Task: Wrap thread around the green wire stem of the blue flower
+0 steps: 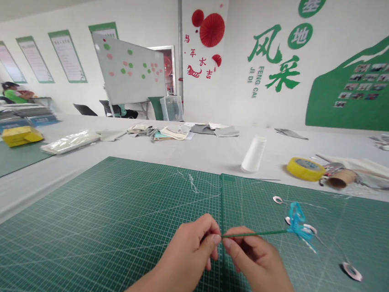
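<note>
A thin green stem (268, 232) runs sideways above the green cutting mats, with a blue looped ribbon flower (296, 220) at its right end. My right hand (256, 255) pinches the stem near its left end between thumb and fingers. Touching or nearly touching it, my left hand (193, 247) is closed in a pinch at the stem's left tip; what lies between its fingertips is too small to tell. Beneath and beside the flower lie small pink-and-dark oval pieces, one at the upper side (278, 200) and one at the right (352, 271).
Beyond the mats (149, 183) stand a white thread cone (254, 154), a yellow tape roll (305, 169) and a cardboard tube (342, 178). Fabric scraps (175, 131), a plastic-wrapped pack (73, 141) and a yellow box (22, 136) lie farther left. A person (15, 94) sits far left.
</note>
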### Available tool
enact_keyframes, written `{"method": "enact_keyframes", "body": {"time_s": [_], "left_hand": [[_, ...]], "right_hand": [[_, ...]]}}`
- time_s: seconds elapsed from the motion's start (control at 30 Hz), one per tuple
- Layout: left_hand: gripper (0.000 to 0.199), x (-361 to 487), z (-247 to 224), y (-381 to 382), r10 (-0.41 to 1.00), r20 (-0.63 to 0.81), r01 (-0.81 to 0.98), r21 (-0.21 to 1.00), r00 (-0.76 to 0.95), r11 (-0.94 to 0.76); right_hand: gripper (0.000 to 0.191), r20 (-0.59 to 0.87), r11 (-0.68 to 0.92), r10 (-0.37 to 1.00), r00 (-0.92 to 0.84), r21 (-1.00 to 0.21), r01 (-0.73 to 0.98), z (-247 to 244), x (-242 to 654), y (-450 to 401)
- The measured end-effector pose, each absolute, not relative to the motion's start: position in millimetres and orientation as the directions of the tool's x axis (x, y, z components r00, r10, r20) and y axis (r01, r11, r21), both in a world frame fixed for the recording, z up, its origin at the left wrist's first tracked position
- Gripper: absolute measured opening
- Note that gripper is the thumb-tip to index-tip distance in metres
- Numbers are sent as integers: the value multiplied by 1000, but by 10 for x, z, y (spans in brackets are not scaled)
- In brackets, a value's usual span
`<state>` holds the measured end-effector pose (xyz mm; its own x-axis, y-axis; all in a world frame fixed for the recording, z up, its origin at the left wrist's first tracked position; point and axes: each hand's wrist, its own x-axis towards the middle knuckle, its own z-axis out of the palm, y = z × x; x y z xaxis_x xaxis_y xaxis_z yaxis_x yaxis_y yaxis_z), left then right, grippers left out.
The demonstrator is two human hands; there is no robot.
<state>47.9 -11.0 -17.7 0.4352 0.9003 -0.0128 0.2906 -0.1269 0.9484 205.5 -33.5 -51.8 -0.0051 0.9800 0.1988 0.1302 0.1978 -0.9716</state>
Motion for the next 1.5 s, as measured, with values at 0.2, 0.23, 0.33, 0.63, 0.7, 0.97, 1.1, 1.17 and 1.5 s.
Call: {"method": "enact_keyframes", "body": {"time_s": [0.2, 0.23, 0.33, 0.63, 0.7, 0.97, 1.1, 1.17, 1.5], "left_hand": [[16, 466, -183, -105, 896, -19, 284, 951, 443, -120], [16, 465, -186, -104, 896, -20, 282, 952, 444, -118], [17, 464, -193, -101, 893, -23, 273, 956, 449, -113], [20, 473, -216, -98, 883, -24, 286, 950, 468, -126], [21, 474, -209, -105, 889, 7, 331, 927, 458, -177], [13, 479, -167, -133, 903, 158, 404, 854, 399, -328], [15, 465, -195, -130, 905, 140, 383, 872, 401, -304], [18, 465, -211, -120, 915, 104, 325, 914, 389, -242], [9, 506, -247, -40, 882, -117, -41, 987, 457, 152]], "right_hand": [[16, 166, 164, 986, -1, -978, 132, -526, 2059, -346], [16, 166, 165, 986, -1, -977, 132, -522, 2059, -347], [17, 173, 172, 985, -3, -975, 138, -505, 2057, -351], [16, 208, 202, 978, 26, -969, 143, -506, 2053, -376], [17, 195, 190, 980, 23, -971, 148, -497, 2052, -365], [21, 146, 136, 989, 33, -970, 200, -466, 2036, -370], [26, 143, 130, 989, 26, -950, 282, -470, 2027, -381], [26, 146, 131, 989, 29, -950, 285, -478, 2025, -379], [25, 168, 152, 985, 34, -949, 276, -472, 2019, -379]]}}
